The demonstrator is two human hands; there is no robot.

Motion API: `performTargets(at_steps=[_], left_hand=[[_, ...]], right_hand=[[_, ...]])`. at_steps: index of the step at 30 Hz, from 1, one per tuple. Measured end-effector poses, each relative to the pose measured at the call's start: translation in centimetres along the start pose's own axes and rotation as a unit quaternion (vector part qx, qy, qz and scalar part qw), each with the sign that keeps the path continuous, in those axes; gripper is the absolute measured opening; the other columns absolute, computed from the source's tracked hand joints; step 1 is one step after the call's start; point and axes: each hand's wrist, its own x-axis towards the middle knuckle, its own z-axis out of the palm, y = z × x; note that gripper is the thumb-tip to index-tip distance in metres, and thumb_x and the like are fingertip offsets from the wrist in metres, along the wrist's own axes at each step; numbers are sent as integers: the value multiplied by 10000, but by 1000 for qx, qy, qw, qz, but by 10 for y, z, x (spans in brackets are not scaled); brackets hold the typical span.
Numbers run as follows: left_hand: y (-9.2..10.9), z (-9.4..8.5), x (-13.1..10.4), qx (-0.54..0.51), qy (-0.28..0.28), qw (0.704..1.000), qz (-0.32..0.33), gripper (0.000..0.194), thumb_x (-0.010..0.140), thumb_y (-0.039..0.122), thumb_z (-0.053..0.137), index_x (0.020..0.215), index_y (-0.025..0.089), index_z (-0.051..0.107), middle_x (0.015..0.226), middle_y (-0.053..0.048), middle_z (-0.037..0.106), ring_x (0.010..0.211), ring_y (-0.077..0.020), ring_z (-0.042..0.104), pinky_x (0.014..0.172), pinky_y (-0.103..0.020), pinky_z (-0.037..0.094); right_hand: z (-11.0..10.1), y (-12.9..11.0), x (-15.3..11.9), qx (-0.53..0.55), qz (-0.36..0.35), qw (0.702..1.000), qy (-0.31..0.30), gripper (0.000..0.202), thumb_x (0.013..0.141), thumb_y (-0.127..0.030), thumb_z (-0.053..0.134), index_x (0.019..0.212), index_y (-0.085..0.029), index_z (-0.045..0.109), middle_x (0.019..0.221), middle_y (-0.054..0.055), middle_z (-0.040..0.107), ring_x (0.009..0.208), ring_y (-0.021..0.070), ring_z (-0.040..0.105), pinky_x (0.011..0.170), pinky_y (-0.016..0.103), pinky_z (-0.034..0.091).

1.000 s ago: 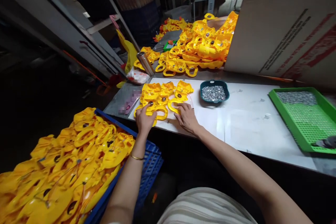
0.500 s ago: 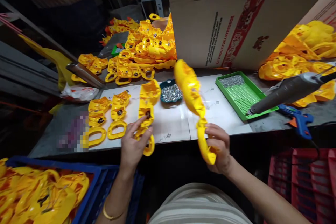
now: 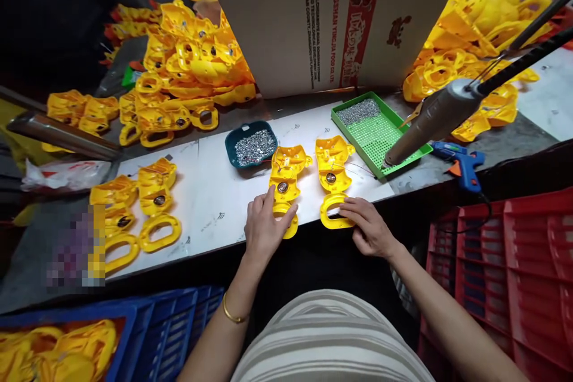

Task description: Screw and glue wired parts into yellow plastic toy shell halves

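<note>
Yellow plastic, two pieces of it: a left open shell (image 3: 289, 161) with an oval loop handle (image 3: 293, 228), and a matching right shell (image 3: 331, 158), side by side at the near edge of the white-covered surface (image 3: 210, 185). Left hand (image 3: 262, 224) spreads thumb and fingers across its loop; whether it grips, I can't tell. Right hand (image 3: 370, 227) lays fingers close together on the other loop (image 3: 324, 212), grip unclear too. Beyond: dark teal plastic bowl (image 3: 230, 147) of small silvery metal pieces (image 3: 255, 147) left, green perforated plastic tray (image 3: 375, 134) right.
</note>
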Motion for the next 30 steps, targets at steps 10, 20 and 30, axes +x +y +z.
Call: performTargets(at_steps=[10, 20, 30], left_hand=[[62, 1, 33, 9, 26, 988, 149, 525, 795, 561, 688, 1230, 270, 648, 1442, -116, 455, 1308, -341, 376, 1071, -481, 339], [89, 17, 49, -17, -16, 974, 225, 191, 851, 374, 681, 996, 278, 761, 1289, -87, 585, 1183, -325, 454, 987, -514, 346], [97, 13, 67, -461, -155, 872, 55, 269, 816, 427, 693, 777, 167, 746, 690, -9, 683, 616, -119, 588, 610, -244, 461]], right_hand=[[0, 4, 48, -88, 126, 978, 140, 251, 814, -118, 553, 1036, -209, 628, 1171, 119, 571, 1138, 282, 551, 943, 484, 499], [15, 12, 55, -38, 158, 980, 112, 242, 833, -120, 524, 1026, -209, 639, 1140, 123, 559, 1126, 274, 533, 970, 482, 489], [11, 2, 53, -31, 121, 966, 224, 250, 868, -172, 599, 1102, -247, 552, 1116, 110, 590, 1063, 254, 612, 888, 480, 565]])
